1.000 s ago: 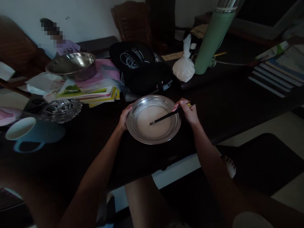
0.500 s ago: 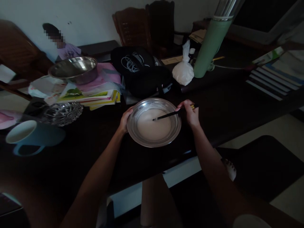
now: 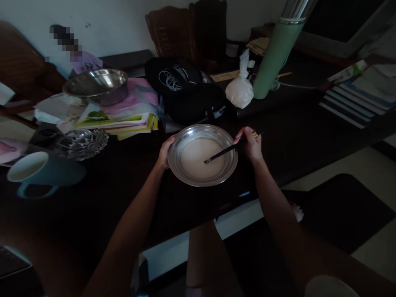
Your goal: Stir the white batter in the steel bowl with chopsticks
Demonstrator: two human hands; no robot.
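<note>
A shallow metal bowl (image 3: pixel 202 181) with a pale, milky liquid (image 3: pixel 198 159) in it is at the front of the dark table. My left hand (image 3: pixel 166 152) grips the bowl's left rim, thumb on the edge and the other fingers hidden beneath. In my right hand (image 3: pixel 252 143) are black chopsticks (image 3: pixel 221 154) with gold bands near the top. They slant down to the left over the bowl's right rim, their tips in the liquid. Behind the bowl to the right stands a knotted clear plastic bag of white powder (image 3: pixel 239 91).
At left are a blue mug (image 3: pixel 46 175), a glass dish (image 3: pixel 83 144) and a steel basin (image 3: pixel 97 97) on magazines (image 3: pixel 123 121). Black cases (image 3: pixel 192 101) lie behind the bowl. A green thermos (image 3: pixel 274 62) and stacked books (image 3: pixel 355 101) are at right. A person (image 3: pixel 86 62) is beyond.
The chopstick tips have shifted a little right and towards me in the liquid. My left hand keeps its hold on the bowl. The view has tilted slightly.
</note>
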